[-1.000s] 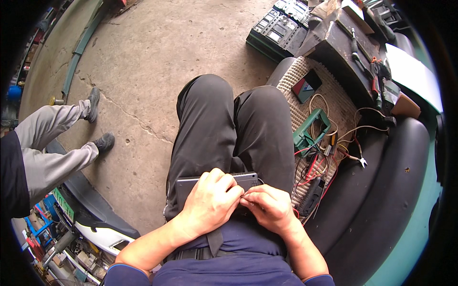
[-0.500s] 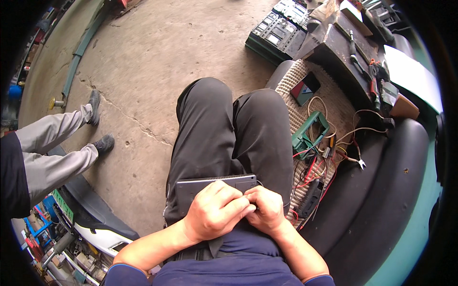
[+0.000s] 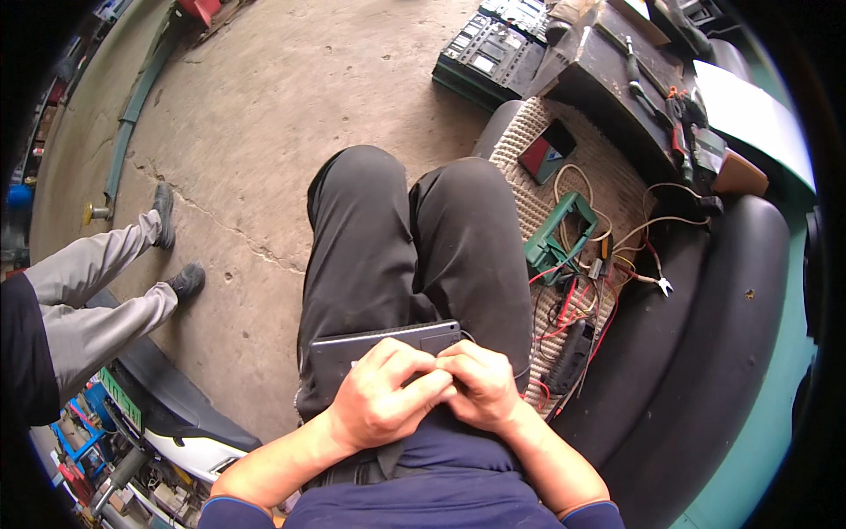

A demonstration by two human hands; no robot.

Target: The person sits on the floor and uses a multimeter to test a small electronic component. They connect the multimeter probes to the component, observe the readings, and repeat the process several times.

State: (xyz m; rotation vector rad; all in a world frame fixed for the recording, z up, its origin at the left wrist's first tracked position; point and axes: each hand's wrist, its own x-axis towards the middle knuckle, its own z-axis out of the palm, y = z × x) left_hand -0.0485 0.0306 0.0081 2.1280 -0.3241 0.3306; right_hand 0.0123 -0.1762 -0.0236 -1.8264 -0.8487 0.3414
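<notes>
On my lap rests a flat dark grey device (image 3: 361,346) with a smooth back, tilted slightly, its near side covered by my hands. My left hand (image 3: 388,392) is curled over it, thumb reaching toward the other hand. Against it, my right hand (image 3: 478,381) is closed too, its fingertips pinched together near the device's right end. Whatever the fingers hold is hidden or too small to make out. A thin dark cord (image 3: 471,337) shows beside the device's right corner.
To my right, a woven seat cover (image 3: 520,145) bears a phone (image 3: 547,152), a green plastic frame (image 3: 564,236), tangled wires and a black tool (image 3: 571,357). Beyond stands a dark box (image 3: 608,75) with tools on top. At left, another person's legs (image 3: 106,256) stand near a scooter (image 3: 189,414).
The view has shifted slightly, so the seat and box sit a little further left. Both hands stay together over the device, with only small finger movement.
</notes>
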